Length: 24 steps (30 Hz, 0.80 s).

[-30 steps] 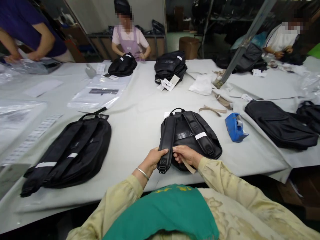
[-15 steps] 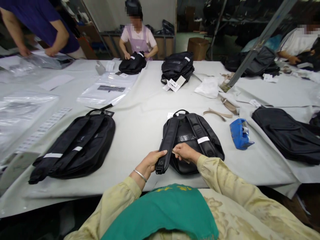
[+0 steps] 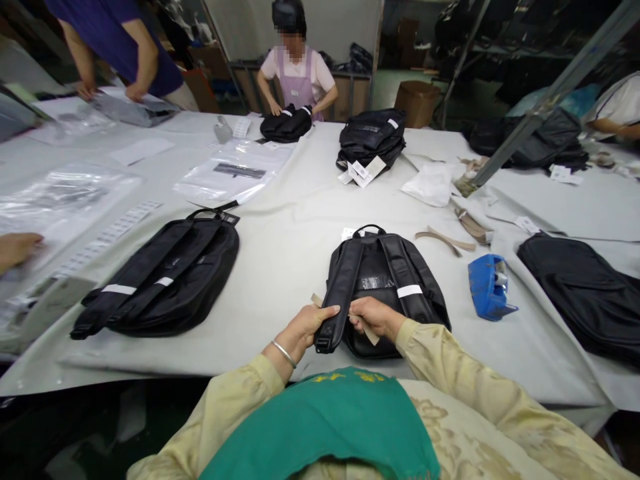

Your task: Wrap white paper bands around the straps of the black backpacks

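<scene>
A black backpack (image 3: 376, 293) lies in front of me with its shoulder straps facing up. My left hand (image 3: 307, 323) is closed on the lower part of its left shoulder strap (image 3: 345, 280), thumb on top. My right hand (image 3: 373, 315) pinches a beige strip (image 3: 371, 332) at the strap's inner edge. Another beige end (image 3: 317, 300) sticks out on the strap's outer side; the part between is hidden under the strap. Around the other shoulder strap sits a white band (image 3: 409, 291).
A second black backpack (image 3: 170, 280) lies to the left, a third (image 3: 575, 287) to the right. Nearer stands a blue tape dispenser (image 3: 490, 287), with loose beige strips (image 3: 445, 239) beyond it. Co-workers handle goods across the table (image 3: 280, 267); another person's hand (image 3: 20, 251) reaches in at left.
The view has shifted a little. The beige strip now shows on both sides of the strap, with more of it below my right hand. Another person's hand has appeared at the left edge.
</scene>
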{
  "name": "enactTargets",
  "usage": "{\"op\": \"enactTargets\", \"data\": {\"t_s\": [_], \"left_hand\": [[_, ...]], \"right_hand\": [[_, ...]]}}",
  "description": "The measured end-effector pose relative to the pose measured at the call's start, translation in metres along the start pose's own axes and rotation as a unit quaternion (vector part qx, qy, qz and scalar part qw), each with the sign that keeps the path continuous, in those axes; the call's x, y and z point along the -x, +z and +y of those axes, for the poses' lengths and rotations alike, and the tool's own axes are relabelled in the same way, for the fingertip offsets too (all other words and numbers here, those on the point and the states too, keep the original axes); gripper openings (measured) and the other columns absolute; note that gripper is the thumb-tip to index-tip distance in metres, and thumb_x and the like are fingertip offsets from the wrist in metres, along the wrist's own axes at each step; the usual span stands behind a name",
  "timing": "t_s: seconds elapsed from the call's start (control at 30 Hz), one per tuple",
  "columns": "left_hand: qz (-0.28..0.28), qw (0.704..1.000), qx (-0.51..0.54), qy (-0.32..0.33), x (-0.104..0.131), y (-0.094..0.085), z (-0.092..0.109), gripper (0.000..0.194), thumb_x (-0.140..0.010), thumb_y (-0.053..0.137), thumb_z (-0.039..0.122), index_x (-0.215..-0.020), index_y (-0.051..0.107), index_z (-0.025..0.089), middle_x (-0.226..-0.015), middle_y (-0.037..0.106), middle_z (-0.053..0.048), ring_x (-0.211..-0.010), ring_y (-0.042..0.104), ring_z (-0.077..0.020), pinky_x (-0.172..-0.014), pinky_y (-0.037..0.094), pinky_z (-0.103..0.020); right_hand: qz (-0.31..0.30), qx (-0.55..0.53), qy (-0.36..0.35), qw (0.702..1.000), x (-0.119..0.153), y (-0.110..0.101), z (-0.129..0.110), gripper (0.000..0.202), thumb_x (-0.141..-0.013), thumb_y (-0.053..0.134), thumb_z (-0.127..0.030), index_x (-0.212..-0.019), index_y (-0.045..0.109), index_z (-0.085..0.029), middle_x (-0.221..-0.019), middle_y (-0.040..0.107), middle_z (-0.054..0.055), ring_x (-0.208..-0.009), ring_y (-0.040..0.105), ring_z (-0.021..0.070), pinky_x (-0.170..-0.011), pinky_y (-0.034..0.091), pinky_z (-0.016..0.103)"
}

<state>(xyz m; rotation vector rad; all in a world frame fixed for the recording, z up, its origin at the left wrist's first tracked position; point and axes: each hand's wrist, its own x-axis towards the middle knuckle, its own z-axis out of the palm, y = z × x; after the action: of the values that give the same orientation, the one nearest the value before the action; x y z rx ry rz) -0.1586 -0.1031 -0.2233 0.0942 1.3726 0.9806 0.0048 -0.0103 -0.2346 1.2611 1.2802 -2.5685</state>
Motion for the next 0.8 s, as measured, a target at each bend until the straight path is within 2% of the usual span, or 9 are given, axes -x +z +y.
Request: {"op": "enactTargets", "data": {"t_s": [0.07,0.17,0.23,0.3,0.43,0.53,0.67,0.73,0.8], "left_hand": [[0.011,1.0,-0.005,0.018,0.002,0.005,0.001,0.023,-0.066,0.081,0.022,-0.077,0.065,0.009,-0.061,0.07,-0.007,-0.051,0.062,-0.0158,-0.053,0.053,-0.026],[0.025,0.999,-0.009,0.024,0.004,0.009,0.003,0.021,-0.067,0.079,0.022,-0.073,0.064,0.009,-0.058,0.068,-0.006,-0.049,0.06,-0.0151,-0.053,0.052,-0.027],[0.03,0.999,-0.011,0.021,0.004,0.01,0.003,0.018,-0.067,0.078,0.02,-0.071,0.064,0.009,-0.056,0.068,-0.006,-0.049,0.06,-0.0147,-0.053,0.051,-0.026],[0.031,0.999,-0.011,0.013,0.005,0.01,0.002,0.018,-0.067,0.078,0.02,-0.069,0.064,0.009,-0.056,0.068,-0.005,-0.049,0.059,-0.0142,-0.053,0.051,-0.026],[0.007,1.0,-0.014,-0.025,0.006,0.007,0.002,0.018,-0.067,0.078,0.023,-0.07,0.067,0.008,-0.056,0.068,-0.007,-0.05,0.06,-0.0158,-0.055,0.052,-0.028],[0.003,0.999,-0.018,-0.035,0.006,0.003,0.004,0.021,-0.065,0.08,0.023,-0.072,0.067,0.008,-0.058,0.069,-0.008,-0.051,0.062,-0.0173,-0.055,0.052,-0.029],[0.045,0.998,-0.042,-0.006,0.001,0.0,0.002,0.023,-0.06,0.081,0.021,-0.073,0.067,0.009,-0.058,0.069,-0.007,-0.052,0.062,-0.0189,-0.053,0.051,-0.029],[0.073,0.993,-0.089,0.019,-0.002,0.002,0.0,0.023,-0.06,0.081,0.021,-0.073,0.067,0.009,-0.059,0.069,-0.008,-0.052,0.062,-0.0196,-0.051,0.05,-0.029],[0.09,0.985,-0.142,0.049,-0.002,0.004,-0.002,0.022,-0.061,0.08,0.024,-0.071,0.068,0.009,-0.06,0.068,-0.007,-0.052,0.061,-0.019,-0.049,0.047,-0.028]], "right_hand": [[-0.009,-0.079,-0.003,0.997,0.001,0.0,0.0,0.008,-0.072,0.055,-0.019,-0.065,0.05,-0.017,-0.049,0.051,-0.004,-0.039,0.043,0.0074,-0.042,0.034,0.02],[-0.024,-0.153,0.02,0.988,-0.002,0.003,0.003,0.021,-0.079,0.053,-0.034,-0.067,0.048,-0.018,-0.052,0.05,-0.004,-0.041,0.04,0.0069,-0.044,0.034,0.022],[0.007,-0.183,0.026,0.983,-0.008,0.008,0.006,0.025,-0.078,0.059,-0.038,-0.068,0.047,-0.018,-0.048,0.045,-0.007,-0.038,0.034,0.0056,-0.042,0.029,0.021],[0.055,-0.175,0.002,0.983,-0.013,0.013,0.009,0.028,-0.074,0.066,-0.034,-0.066,0.043,-0.019,-0.043,0.04,-0.01,-0.036,0.027,0.0045,-0.04,0.023,0.02],[0.084,-0.077,-0.063,0.991,-0.015,0.012,0.013,0.033,-0.07,0.071,-0.036,-0.062,0.043,-0.02,-0.042,0.043,-0.009,-0.035,0.032,0.005,-0.038,0.024,0.02],[0.055,0.078,-0.086,0.992,-0.006,-0.006,0.008,0.029,-0.071,0.07,-0.039,-0.065,0.054,-0.017,-0.049,0.055,-0.003,-0.039,0.044,0.0069,-0.039,0.031,0.02],[0.014,0.213,-0.09,0.973,0.011,-0.031,-0.016,0.022,-0.064,0.073,-0.025,-0.08,0.062,-0.015,-0.056,0.062,-0.002,-0.043,0.052,0.0092,-0.043,0.039,0.021],[-0.005,0.225,-0.115,0.968,0.013,-0.031,-0.033,0.021,-0.064,0.072,-0.023,-0.081,0.063,-0.015,-0.058,0.064,-0.001,-0.046,0.055,0.0103,-0.048,0.044,0.022],[-0.04,0.242,-0.146,0.958,0.008,-0.023,-0.048,0.015,-0.068,0.068,-0.024,-0.078,0.065,-0.014,-0.063,0.067,0.001,-0.055,0.06,0.0118,-0.055,0.047,0.023]]}}
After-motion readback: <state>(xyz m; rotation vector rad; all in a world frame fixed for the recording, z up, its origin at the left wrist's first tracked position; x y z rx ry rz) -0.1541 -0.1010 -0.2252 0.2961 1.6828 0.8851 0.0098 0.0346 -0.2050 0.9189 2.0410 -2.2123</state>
